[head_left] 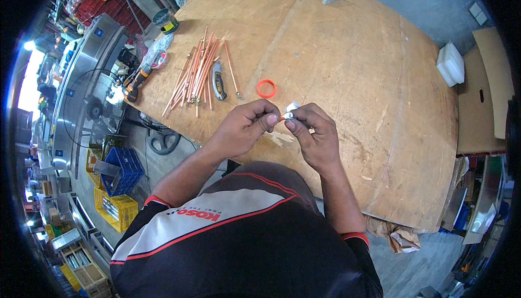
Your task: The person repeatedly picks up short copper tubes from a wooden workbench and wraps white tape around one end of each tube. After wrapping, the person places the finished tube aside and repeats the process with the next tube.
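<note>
Above the near part of the wooden table [347, 70], my two hands meet at the fingertips. My left hand [244, 127] pinches a thin copper-coloured piece [281, 118], mostly covered by the fingers. Close against its end, my right hand [316, 135] is closed on a small white piece [288, 115] that looks like tape; its full shape is hidden. Another small white object [292, 106] shows just beyond the fingertips. An orange-red plastic ring [266, 88] lies flat on the wood beyond my left hand.
Left of the ring lie a utility knife [218, 82] and a loose pile of copper tubes [196, 73] with end fittings. A cordless power tool [139, 79] and a tin can [165, 21] stand near the left edge. White blocks [450, 64] and a cardboard box [480, 97] are right.
</note>
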### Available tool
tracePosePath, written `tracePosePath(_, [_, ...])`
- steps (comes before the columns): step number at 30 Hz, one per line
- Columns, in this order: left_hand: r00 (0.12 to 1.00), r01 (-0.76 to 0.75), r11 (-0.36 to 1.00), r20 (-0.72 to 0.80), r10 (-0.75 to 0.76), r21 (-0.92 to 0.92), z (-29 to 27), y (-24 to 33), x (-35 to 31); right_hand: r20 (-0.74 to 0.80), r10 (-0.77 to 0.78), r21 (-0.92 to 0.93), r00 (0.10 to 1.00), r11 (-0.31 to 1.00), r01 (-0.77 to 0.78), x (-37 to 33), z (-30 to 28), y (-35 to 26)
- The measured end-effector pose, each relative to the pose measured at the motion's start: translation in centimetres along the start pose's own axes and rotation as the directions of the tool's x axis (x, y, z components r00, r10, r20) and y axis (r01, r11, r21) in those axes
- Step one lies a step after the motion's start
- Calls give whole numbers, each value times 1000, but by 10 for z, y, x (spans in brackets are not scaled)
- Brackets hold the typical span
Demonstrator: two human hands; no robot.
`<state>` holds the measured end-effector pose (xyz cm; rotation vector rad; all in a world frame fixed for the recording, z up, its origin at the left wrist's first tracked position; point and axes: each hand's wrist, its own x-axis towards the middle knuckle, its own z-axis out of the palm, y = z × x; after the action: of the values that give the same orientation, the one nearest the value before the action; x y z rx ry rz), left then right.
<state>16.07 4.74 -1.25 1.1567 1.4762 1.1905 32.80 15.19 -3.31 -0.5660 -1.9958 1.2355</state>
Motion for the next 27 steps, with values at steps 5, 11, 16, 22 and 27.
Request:
tracePosePath(5, [994, 100, 989, 64, -93, -107, -2, 8, -1, 23, -6, 78, 1000, 997, 5, -2, 1, -2])
tracePosePath(11, [992, 87, 984, 107, -71, -158, -3, 9, 0, 3, -29, 98, 1000, 995, 29, 0, -2, -2])
tracePosePath(16, [998, -60, 995, -18, 59, -74, 1, 0, 3, -17, -55, 74, 998, 996, 56, 0, -2, 0])
tracePosePath(22, [997, -8, 999, -73, 10, 31, 4, 4, -2, -15, -13, 87, 1000, 996, 14, 2, -1, 0])
tracePosePath(27, [993, 116, 975, -6, -120, -190, 3, 13, -4, -16, -22, 117, 1000, 993, 24, 2, 1, 0])
